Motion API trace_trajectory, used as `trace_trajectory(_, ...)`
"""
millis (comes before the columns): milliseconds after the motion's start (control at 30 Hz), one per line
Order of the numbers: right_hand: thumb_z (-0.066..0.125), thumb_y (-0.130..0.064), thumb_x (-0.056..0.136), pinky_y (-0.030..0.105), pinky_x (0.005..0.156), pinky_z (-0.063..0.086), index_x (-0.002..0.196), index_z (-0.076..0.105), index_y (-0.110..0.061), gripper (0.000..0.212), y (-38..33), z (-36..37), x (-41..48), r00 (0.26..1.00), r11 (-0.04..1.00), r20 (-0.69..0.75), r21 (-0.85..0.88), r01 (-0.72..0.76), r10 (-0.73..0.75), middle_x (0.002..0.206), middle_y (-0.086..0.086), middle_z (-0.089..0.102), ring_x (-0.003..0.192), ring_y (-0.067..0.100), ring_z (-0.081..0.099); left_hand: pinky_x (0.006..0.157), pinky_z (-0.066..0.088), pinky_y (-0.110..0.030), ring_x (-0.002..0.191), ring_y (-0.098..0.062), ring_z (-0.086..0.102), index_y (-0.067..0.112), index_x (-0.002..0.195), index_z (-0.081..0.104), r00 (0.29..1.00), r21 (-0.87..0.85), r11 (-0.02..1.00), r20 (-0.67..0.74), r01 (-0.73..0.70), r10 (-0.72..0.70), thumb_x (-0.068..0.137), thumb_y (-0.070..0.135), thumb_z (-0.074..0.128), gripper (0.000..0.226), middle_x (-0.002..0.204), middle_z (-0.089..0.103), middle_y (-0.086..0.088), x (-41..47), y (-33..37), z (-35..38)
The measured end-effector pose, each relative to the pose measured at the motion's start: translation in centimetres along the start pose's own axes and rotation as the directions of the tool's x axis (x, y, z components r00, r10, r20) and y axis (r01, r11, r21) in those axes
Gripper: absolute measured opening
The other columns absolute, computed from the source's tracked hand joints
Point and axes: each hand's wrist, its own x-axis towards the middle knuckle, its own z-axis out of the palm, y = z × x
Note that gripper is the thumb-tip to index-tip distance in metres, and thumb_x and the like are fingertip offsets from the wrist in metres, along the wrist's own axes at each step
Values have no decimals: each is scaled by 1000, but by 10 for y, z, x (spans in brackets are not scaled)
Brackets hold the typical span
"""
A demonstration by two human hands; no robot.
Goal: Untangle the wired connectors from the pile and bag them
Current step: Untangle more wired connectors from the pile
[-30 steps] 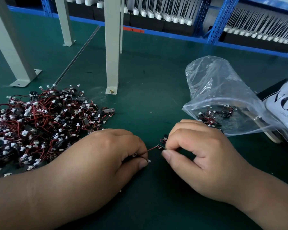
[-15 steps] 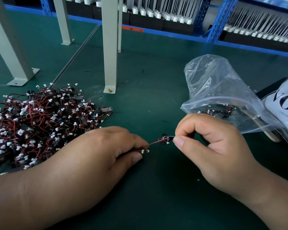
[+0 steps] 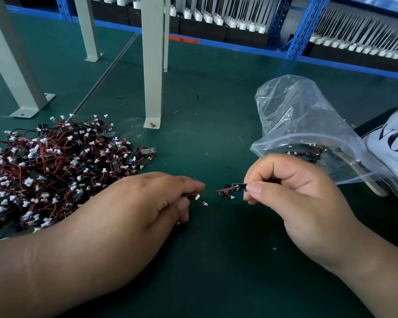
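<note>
One connector (image 3: 236,187) freed; left hand (image 3: 143,207), right hand (image 3: 296,203) parted.

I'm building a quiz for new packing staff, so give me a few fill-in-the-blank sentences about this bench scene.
1. The tangled pile of wired connectors lies on the ___ side of the table.
2. The right hand pinches one wired connector by its ___ board.
3. The clear plastic bag lies just beyond the ___ hand.
4. The left hand grips wires ending in ___ plugs.
Missing words: left; black; right; white.
</note>
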Motion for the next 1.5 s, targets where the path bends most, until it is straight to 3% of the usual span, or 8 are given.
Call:
trace_trajectory(133,60,-36,78,42,63,48,75,65,-18,20,0,0,0,1000,999,21,-50,-6,7,71,11,60,69,29,56,70,43,-12,76,8,61,46,108,45,999,-55,998,-35,29,-31,96,41,43,13,89,64,30,0,-1,2)
trace_trajectory(267,67,-21,84,19,63,46,73,65,-20,11,0,2,0,997,991,70,-130,33,-24,71,0,63,67,14,58,62,43,-11,71,5,61,42,96,47,999,-39,999,-37,32,-33,88,38,49,9,87,65,33,0,2,0)
trace_trajectory(433,69,-20,85,17,65,47,77,67,-24,9,0,5,0,992,975,106,-202,90,-70,74,-8,65,72,15,62,69,44,-15,77,5,62,43,96,48,999,-68,997,-32,34,-36,96,44,41,6,88,64,36,0,3,0)
trace_trajectory(667,70,-18,84,12,68,46,78,69,-21,7,-1,5,0,992,968,57,-221,121,-111,74,-8,66,74,13,64,61,38,-2,71,12,56,42,90,52,999,15,999,-29,33,-32,92,45,49,5,81,62,31,0,2,0)
trace_trajectory(800,70,-15,84,9,67,43,75,67,-20,10,-3,5,-1,990,960,31,-242,140,-137,72,-9,65,73,10,62,70,45,-15,84,4,61,44,92,56,1000,1,1000,18,18,-18,85,56,44,19,88,64,23,1,0,-1)
trace_trajectory(900,70,-13,83,8,67,42,72,66,-18,12,-4,4,-1,987,949,24,-271,162,-161,71,-8,63,72,10,61,68,45,-18,85,0,62,43,89,57,1000,-8,1000,28,-9,10,85,54,44,17,90,63,20,1,-2,-1)
trace_trajectory(1367,66,-3,74,17,60,41,62,58,-13,17,1,-4,1,964,901,-59,-373,221,-260,60,-8,54,64,13,56,64,42,-9,79,1,59,44,85,54,1000,57,998,16,21,-22,77,50,55,10,88,59,21,-1,1,-1)
trace_trajectory(1500,66,-2,74,21,59,43,62,58,-12,17,2,-4,2,959,893,-51,-380,239,-278,60,-8,54,63,14,56,65,40,-5,80,3,58,45,86,54,1000,56,998,19,19,-21,79,54,47,14,89,59,22,-1,2,-2)
